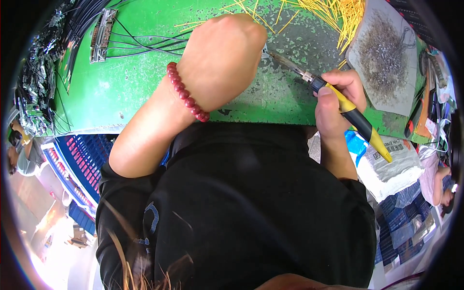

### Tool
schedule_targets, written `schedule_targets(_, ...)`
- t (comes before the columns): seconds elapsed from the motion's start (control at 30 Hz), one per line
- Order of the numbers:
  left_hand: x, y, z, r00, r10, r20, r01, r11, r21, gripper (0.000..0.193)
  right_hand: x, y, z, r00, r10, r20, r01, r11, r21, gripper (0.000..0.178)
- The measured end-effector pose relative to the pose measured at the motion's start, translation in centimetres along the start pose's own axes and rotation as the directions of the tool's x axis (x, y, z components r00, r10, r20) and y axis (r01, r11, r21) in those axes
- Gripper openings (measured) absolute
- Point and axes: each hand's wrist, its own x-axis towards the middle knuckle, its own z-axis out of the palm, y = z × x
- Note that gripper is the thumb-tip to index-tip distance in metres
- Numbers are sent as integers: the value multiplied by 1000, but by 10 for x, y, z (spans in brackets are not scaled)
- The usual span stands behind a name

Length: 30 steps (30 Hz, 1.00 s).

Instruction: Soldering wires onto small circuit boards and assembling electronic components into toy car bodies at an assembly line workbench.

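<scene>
My right hand (338,99) grips a yellow and black soldering iron (354,113), its tip angled up and left. The iron's tip is close to a small pale piece (265,54) at the edge of my left hand (224,63). Closed, with its back toward me, my left hand hides its own fingers and what they hold. A red bead bracelet (182,92) circles that wrist. Thin dark wires (145,47) run from a row of small metal parts (102,36) at the left and pass behind my left hand.
Yellow wires (340,14) lie in a heap at the far right of the worn green table (135,92). A grey mat (386,58) with dark debris sits beside them. Black wires and shiny parts (36,87) pile up at the left edge. Blue crates (89,159) stand below.
</scene>
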Motion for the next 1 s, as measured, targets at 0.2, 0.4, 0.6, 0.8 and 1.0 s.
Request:
schedule_targets(0.2,-2,4,1,999,-17,27,17,1000,1,12,-3,-2,-1,1000,13,28,-13,1000,-16,27)
schedule_targets(0.4,-5,6,2,1000,-6,-5,6,1000,-15,10,-3,-3,1,999,12,46,-9,998,-60,23)
schedule_targets(0.6,-3,0,4,999,28,-47,-29,999,-15,9,-6,-1,4,997,-31,-67,29,999,-39,22)
schedule_targets(0.8,1,-1,-1,1000,-20,-22,20,1000,6,10,2,4,5,989,-96,-111,98,995,12,30)
schedule_targets(1.0,-4,3,-3,998,-55,-9,55,994,90,6,5,-17,14,1000,23,-2,-23,979,-203,40)
